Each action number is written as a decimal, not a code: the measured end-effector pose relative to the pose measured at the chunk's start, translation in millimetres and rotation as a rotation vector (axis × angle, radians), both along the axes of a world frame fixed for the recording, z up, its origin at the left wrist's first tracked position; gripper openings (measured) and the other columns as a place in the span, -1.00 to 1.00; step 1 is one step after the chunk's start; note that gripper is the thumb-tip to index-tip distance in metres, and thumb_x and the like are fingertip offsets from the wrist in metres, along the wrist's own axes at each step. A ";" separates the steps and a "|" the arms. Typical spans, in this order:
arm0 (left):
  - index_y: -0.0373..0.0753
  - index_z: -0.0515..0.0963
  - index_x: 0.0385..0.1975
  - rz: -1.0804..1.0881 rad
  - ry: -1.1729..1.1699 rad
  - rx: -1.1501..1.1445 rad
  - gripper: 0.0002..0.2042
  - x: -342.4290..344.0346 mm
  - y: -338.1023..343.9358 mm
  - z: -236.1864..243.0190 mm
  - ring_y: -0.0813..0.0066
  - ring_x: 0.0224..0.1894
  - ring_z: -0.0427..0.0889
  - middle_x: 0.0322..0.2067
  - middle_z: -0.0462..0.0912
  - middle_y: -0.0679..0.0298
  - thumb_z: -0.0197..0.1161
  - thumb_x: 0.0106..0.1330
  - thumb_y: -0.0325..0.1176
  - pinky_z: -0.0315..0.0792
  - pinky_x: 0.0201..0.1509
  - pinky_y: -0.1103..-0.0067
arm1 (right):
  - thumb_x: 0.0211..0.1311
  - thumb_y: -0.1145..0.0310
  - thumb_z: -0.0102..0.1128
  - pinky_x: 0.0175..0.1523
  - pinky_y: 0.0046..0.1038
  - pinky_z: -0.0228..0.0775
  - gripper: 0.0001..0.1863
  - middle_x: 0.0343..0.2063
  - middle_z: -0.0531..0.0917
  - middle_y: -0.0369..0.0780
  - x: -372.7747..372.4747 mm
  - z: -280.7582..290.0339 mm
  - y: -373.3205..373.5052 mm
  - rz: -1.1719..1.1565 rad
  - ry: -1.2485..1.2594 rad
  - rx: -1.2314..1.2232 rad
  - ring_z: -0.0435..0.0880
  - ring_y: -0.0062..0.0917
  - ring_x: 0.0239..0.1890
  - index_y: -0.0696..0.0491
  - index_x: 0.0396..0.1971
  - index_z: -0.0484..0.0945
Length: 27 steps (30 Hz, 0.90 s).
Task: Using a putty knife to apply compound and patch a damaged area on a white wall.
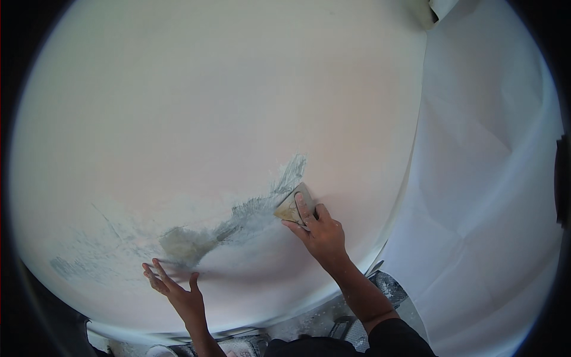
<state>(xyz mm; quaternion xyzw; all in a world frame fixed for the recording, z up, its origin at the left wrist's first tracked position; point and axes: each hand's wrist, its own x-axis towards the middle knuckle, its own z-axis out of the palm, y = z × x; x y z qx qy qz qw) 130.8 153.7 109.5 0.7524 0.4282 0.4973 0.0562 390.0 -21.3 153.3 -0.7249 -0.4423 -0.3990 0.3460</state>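
A broad, smooth, off-white curved panel [238,119] fills most of the head view. Across its near part runs a streaky grey, dusty band [262,205], widening on the left into a darker grey-brown patch [187,241]. My right hand [326,238] grips a flat, yellowish-grey sanding block [290,209] and presses it to the panel at the right end of this band, index finger laid along its top. Just below the dark patch, my left hand [178,294] has its fingers spread, the tips at the panel surface. It holds nothing. The block's underside is hidden.
White sheeting [476,178] hangs in creases along the right side, beside the panel's edge. Below the panel's near edge, dusty dark shoes [357,333] show on a speckled floor [309,321]. A dark object [561,181] sits at the far right rim.
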 end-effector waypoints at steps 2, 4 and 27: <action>-0.12 -0.06 0.49 0.001 -0.008 -0.031 0.01 0.6 -1.3 1.3 -0.09 0.53 -0.27 0.50 -0.23 -0.03 0.47 0.05 -0.47 0.00 0.51 0.08 | 0.10 -0.01 0.42 -0.59 -0.49 0.45 -0.29 -0.44 0.44 -0.25 -0.3 -0.3 0.3 0.019 0.043 0.002 0.47 -0.56 -0.65 -0.12 0.26 0.47; -0.12 -0.07 0.49 0.003 -0.013 -0.033 0.01 0.6 -2.2 2.0 -0.09 0.53 -0.27 0.50 -0.23 -0.03 0.47 0.05 -0.48 0.00 0.51 0.08 | 0.06 0.06 0.46 -0.57 -0.49 0.42 -0.27 -0.48 0.40 -0.26 2.2 4.6 -1.0 0.030 0.006 -0.001 0.42 -0.55 -0.64 -0.06 0.27 0.46; -0.15 -0.07 0.49 -0.013 -0.012 -0.009 0.01 2.1 1.0 2.3 -0.11 0.53 -0.24 0.50 -0.21 -0.02 0.46 0.04 -0.51 -0.07 0.52 0.06 | 0.12 0.04 0.41 -0.60 -0.48 0.41 -0.26 -0.47 0.42 -0.25 8.9 22.9 -0.2 0.064 -0.004 0.077 0.43 -0.52 -0.65 -0.09 0.31 0.41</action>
